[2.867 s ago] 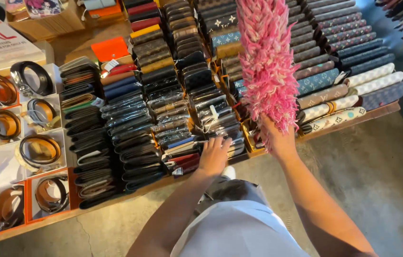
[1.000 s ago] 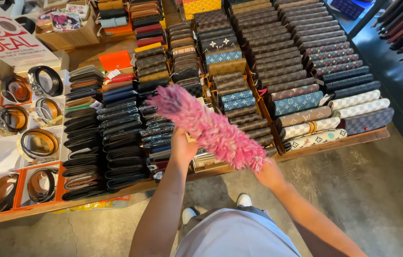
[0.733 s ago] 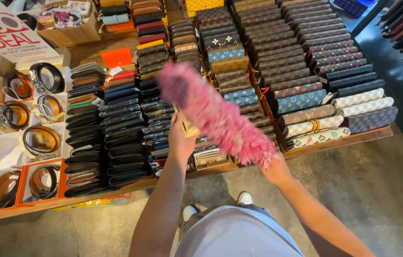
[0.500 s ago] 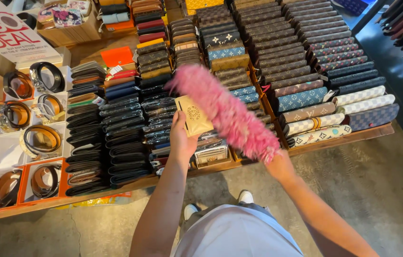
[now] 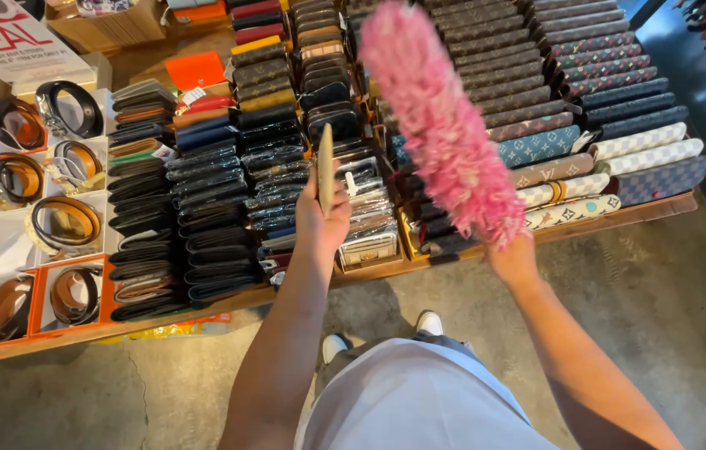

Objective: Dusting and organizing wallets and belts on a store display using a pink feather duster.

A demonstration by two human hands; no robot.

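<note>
The left hand (image 5: 322,218) was closed around a slim tan wallet (image 5: 325,169), thumb and fingers pinching its lower end so that it stood upright and edge-on to the camera, lifted clear of the rows below. Directly beneath it lay the display table (image 5: 611,218), packed with rows of wallets (image 5: 211,208) set on edge, mostly dark ones at the hand's nine o'clock and clear-wrapped ones just under the palm. At the hand's three o'clock, a little apart, the right hand (image 5: 513,258) was wrapped shut on the handle of a pink feather duster (image 5: 445,125); the handle itself was hidden by the fluffy head, so the grip could only be judged from the curled fist, probably a full-hand hold. The duster rose toward twelve o'clock from that hand, tilted slightly left, its head hanging above brown patterned wallets (image 5: 528,75) without clearly touching them. Further toward nine o'clock sat white boxes holding coiled belts (image 5: 65,225), brown and black. At six o'clock the person's white shoes (image 5: 430,322) showed on the concrete floor (image 5: 678,317).
</note>
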